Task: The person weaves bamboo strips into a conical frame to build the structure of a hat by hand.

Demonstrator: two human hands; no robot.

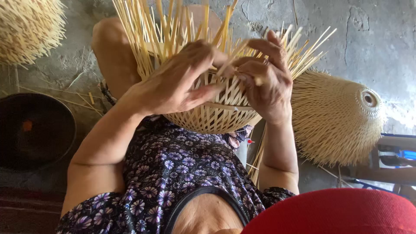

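**Two hands weaving a half-made bamboo basket**

Where the dark round pan (37, 130) sits on the concrete floor (377, 39), well out beyond the left hand, a bristly bundle of bamboo strips (28, 28) lies farther up from it. Nearer in, the left hand (180, 82) lies against the side of the woven bamboo basket (216, 117), its fingers curled and drawn together, the tips closing on a thin bamboo strip (229, 58) at the basket's rim. Loose upright strips (151, 30) fan out above the knuckles. Just beside it, fingertips almost meeting, the right hand (266, 82) bends over the same rim, fingers hooked and pressed onto the weave; whether it pinches a strip of its own I cannot tell. Below both wrists the basket rests against a lap in floral purple cloth (173, 169). Out past the right hand lies a finished bamboo lampshade-like cone (333, 117), and below that a red rounded edge (338, 212).
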